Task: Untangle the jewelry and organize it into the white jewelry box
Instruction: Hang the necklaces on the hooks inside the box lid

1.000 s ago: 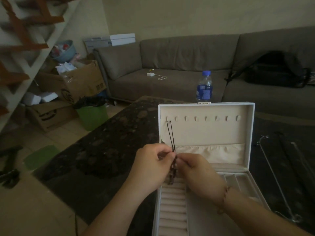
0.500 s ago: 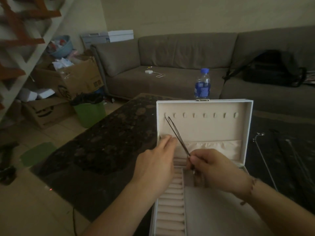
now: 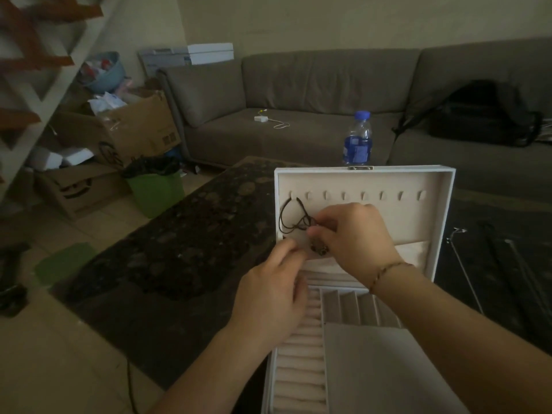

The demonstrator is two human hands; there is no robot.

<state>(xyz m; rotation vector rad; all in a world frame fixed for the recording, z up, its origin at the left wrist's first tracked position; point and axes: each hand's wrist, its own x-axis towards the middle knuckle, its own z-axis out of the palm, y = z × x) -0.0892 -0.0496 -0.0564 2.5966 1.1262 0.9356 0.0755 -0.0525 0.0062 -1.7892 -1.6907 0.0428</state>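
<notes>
Person is showing bare forearms, no sleeves, and is wearing a thin braided bracelet (image 3: 388,271) on the right wrist.

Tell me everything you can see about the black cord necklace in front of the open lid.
The black cord necklace is a thin dark cord, slack and looped into curves against the cream lining of the white jewelry box lid. Its top reaches the leftmost hook in the lid's row. A small dark pendant or bead cluster hangs at its lower end, too dim to make out. The right hand pinches it; the left hand sits just below, its grip unclear.
</notes>
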